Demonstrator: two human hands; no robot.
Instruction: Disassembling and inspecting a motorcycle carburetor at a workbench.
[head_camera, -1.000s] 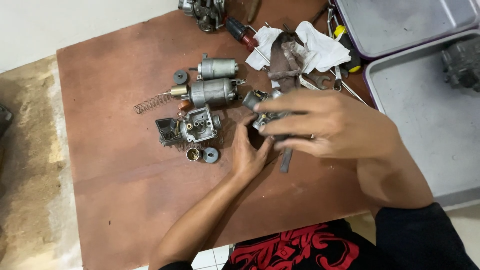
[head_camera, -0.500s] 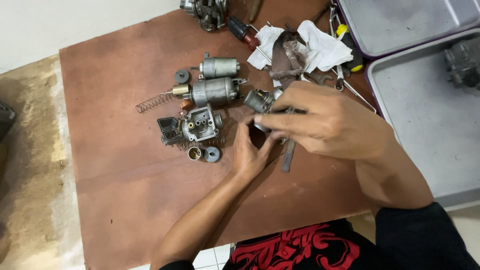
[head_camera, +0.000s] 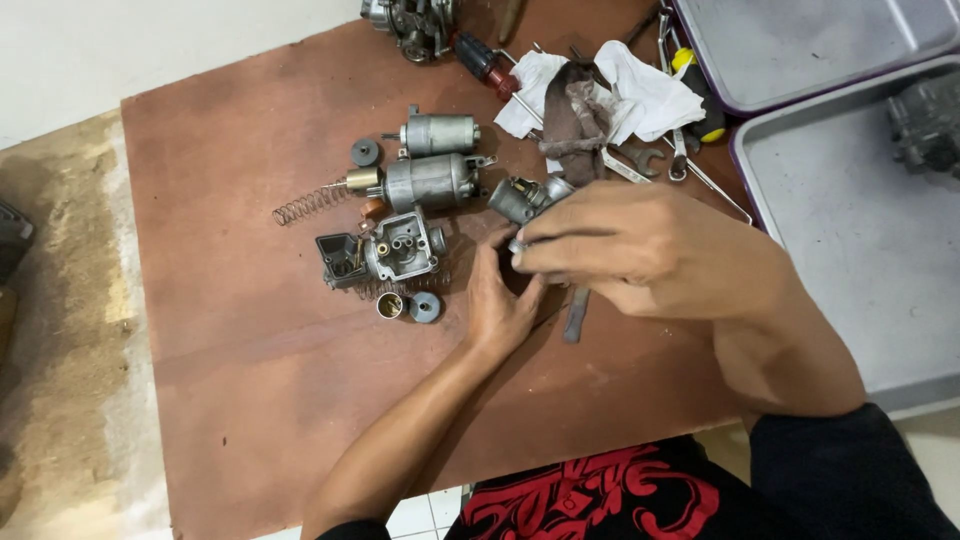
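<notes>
My right hand (head_camera: 640, 245) is closed around a grey metal carburetor part (head_camera: 527, 198) just above the brown wooden board (head_camera: 240, 330). My left hand (head_camera: 500, 300) sits under it, palm up, fingers touching the same part; how it grips is hidden by the right hand. Left of my hands lie a carburetor body (head_camera: 400, 245), a black float piece (head_camera: 338, 258), two metal cylinders (head_camera: 432, 160), a coil spring (head_camera: 308, 203), a brass ring (head_camera: 390, 305) and a grey cap (head_camera: 425, 306). A thin dark tool (head_camera: 575, 315) pokes out below my right hand.
A white and brown rag (head_camera: 600, 95) lies at the back with wrenches (head_camera: 640, 165) and a red-handled screwdriver (head_camera: 485, 62) around it. Two grey metal trays (head_camera: 860, 220) stand at the right, one with an engine part (head_camera: 925, 120). Another metal assembly (head_camera: 410, 18) sits at the far edge.
My right hand has shifted slightly over the part and my left fingers have curled up closer to it. The parts on the board have not moved.
</notes>
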